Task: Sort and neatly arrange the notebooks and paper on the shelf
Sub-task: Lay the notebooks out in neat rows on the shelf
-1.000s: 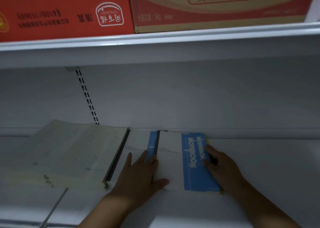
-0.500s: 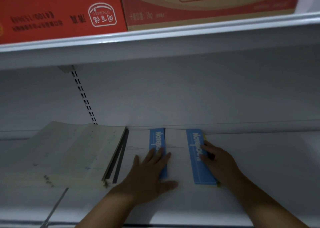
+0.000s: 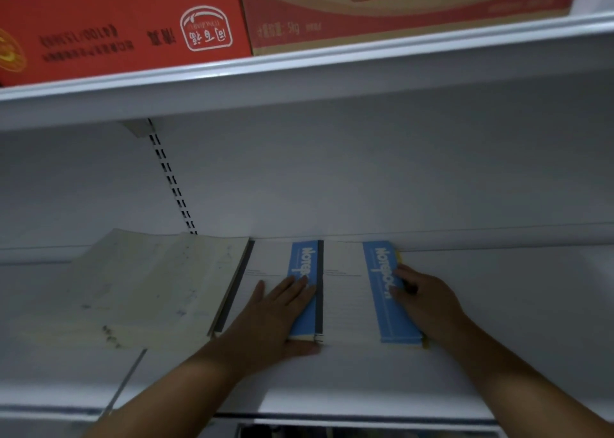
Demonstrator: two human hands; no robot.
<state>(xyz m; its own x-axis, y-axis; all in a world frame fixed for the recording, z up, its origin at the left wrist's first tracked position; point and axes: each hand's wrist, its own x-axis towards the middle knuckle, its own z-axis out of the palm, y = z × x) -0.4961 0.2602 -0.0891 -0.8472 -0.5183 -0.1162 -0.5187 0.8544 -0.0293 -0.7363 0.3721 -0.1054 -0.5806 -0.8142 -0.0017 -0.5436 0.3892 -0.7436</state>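
Observation:
Two white notebooks with blue strips lie flat side by side on the white shelf [image 3: 498, 321]. My left hand [image 3: 275, 318] rests flat on the left notebook [image 3: 265, 265], fingers straight over its blue strip. The right notebook [image 3: 345, 291] sits on a thin stack with a yellow edge showing. My right hand [image 3: 425, 301] lies at its right edge, fingertips on the blue strip and thumb side against the stack's edge. A pile of yellowed paper [image 3: 146, 288] lies to the left, touching the left notebook's dark spine.
The upper shelf [image 3: 332, 82] hangs close above, carrying a red carton [image 3: 116, 22] and a brown-and-red carton [image 3: 398, 2]. A slotted upright [image 3: 172, 185] runs down the back wall. The shelf surface right of my right hand is bare white.
The right notebook slid off the left one, from overlapping to lying beside it with the left blue strip uncovered. Both hands moved apart with the notebooks.

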